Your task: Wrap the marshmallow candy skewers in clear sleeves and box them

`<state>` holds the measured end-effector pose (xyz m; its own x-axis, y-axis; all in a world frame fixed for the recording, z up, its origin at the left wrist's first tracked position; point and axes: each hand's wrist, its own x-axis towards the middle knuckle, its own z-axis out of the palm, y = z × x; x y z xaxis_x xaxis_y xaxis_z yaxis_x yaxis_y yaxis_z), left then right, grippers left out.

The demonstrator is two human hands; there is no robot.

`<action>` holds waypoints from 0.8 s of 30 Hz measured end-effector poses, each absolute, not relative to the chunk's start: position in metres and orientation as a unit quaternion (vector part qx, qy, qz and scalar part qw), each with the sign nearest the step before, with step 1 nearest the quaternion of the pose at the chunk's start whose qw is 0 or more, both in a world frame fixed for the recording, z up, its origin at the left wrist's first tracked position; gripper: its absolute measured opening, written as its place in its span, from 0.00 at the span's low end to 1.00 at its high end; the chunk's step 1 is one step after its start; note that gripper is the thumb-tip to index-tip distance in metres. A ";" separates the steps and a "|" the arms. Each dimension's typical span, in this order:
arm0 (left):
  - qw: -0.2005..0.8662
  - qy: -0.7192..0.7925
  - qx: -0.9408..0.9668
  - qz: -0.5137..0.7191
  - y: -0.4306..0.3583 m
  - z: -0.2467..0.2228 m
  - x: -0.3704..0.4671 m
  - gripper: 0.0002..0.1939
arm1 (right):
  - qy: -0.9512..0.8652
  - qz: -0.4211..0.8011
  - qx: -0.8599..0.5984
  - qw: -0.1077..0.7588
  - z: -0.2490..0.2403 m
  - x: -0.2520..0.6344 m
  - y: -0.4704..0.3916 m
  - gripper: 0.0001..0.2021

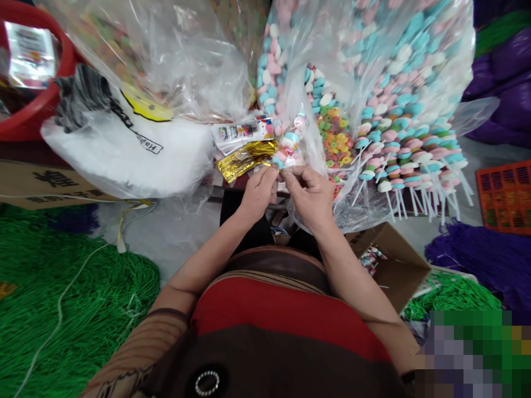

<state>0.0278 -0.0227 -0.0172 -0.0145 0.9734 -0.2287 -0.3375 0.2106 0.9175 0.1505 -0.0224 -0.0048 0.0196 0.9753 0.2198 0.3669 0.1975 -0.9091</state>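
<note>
While the grey floor [178, 235] is showing between the heaps, green strands [95, 298] are spreading across the lower left side of the room, and purple strands [485, 262] are piling up on the right. Just in front of the person, the table [216, 193] is nearly vanishing under its load, with only bits of dark edge peeking out. Look right: a huge clear bag [415, 61] is bulging with pink, blue and white sweets, and rows of sweets on white sticks are poking out at its lower end. Over on the left, a white bag [174, 152] is slumping beside a red basin [66, 52], while an open cardboard box [400, 271] is sitting lower right and an orange crate [504, 193] is standing at the far right. Going smaller now, ring sweets [334, 135] are clustering near the middle, and printed packets [243, 132] are lying just behind gold ties [249, 157]. Right at the centre, a wrapped sweet stack [291, 141] is rising above both hands. The left hand [260, 190] is pinching at its lower end, fingers pressed together, and the right hand [312, 193] is pinching there too, fingertips nearly meeting the left's.
</note>
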 end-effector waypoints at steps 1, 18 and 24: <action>0.647 0.455 0.307 0.529 -0.023 -0.013 0.028 0.20 | -0.586 0.375 -0.540 0.473 -0.003 0.151 -0.023 0.06; 0.902 0.249 0.187 0.299 -0.034 0.015 0.015 0.29 | -0.459 0.698 -0.389 0.389 0.010 0.172 -0.023 0.22; 0.846 0.289 0.204 0.398 -0.034 0.009 0.022 0.25 | -0.457 0.598 -0.459 0.471 -0.007 0.157 -0.016 0.23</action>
